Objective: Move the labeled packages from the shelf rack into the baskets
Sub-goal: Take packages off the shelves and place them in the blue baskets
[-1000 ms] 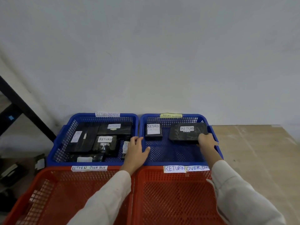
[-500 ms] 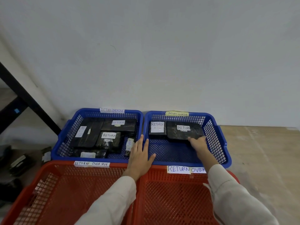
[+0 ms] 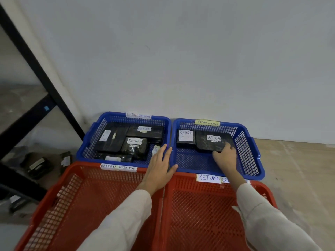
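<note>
Now right hand (image 3: 225,156) atop package (image 3: 213,143).

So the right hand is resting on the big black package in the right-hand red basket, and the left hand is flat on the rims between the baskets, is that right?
Not quite. In the head view the right hand rests on the big black package in the right-hand blue basket, not a red one. The left hand does lie flat on the rims between baskets.

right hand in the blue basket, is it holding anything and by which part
The right hand lies on the near edge of the larger black package in the right blue basket; whether its fingers grip it cannot be told. The left hand holds nothing.
</note>
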